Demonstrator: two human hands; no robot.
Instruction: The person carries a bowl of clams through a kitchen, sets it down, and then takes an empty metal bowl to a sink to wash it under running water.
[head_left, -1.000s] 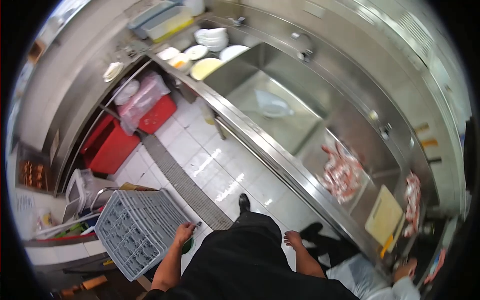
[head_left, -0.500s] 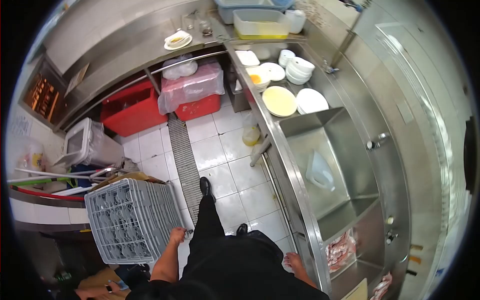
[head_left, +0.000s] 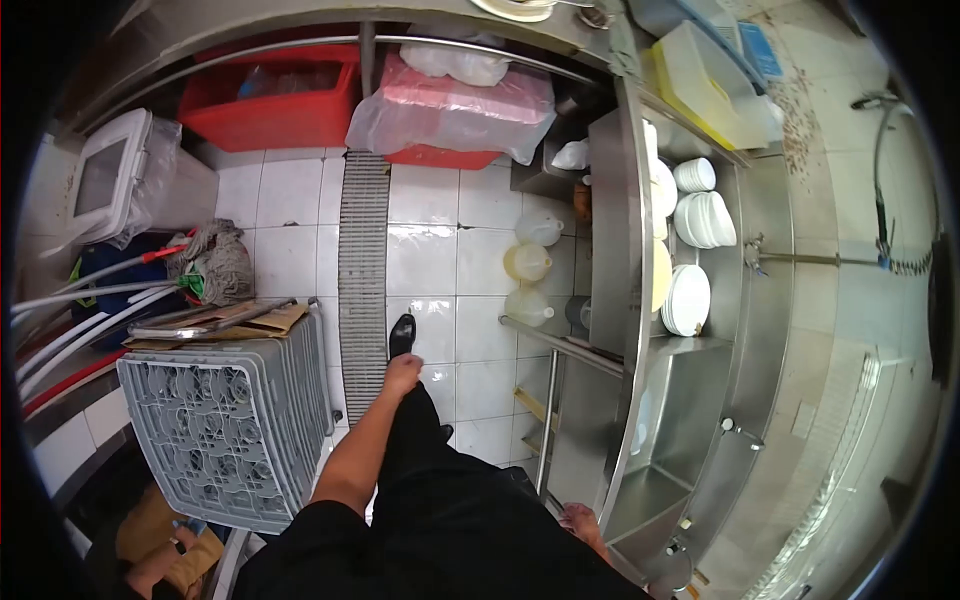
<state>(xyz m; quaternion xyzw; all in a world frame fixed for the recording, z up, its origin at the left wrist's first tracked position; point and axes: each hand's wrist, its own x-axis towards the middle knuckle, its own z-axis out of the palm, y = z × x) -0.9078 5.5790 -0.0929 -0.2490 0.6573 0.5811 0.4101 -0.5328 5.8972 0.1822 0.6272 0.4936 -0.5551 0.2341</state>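
Observation:
My left hand [head_left: 403,373] hangs in front of my body, closed in a loose fist with nothing showing in it, above my dark trouser leg and close to a black shoe [head_left: 402,332]. To its left stands a tall stack of grey dishwasher racks [head_left: 205,435], with glasses visible through the grid. At my right side is my right hand [head_left: 582,522], its fingers loosely bent and holding nothing visible. It is beside the front edge of the steel sink counter [head_left: 612,470].
Along the right counter are stacks of white plates [head_left: 687,300] and bowls [head_left: 704,220]. Several plastic jugs [head_left: 527,262] stand on the tiled floor below. Ahead are a red bin [head_left: 270,105] and a plastic-covered red bin [head_left: 450,110]. A mop [head_left: 218,262] and a drain grate [head_left: 363,240] lie left. Another person's hand [head_left: 165,560] shows lower left.
The view has moved forward and tilted down, bringing the bins and jugs nearer. My left hand has swung forward and rightward across my leg. My right hand stays low beside the counter.

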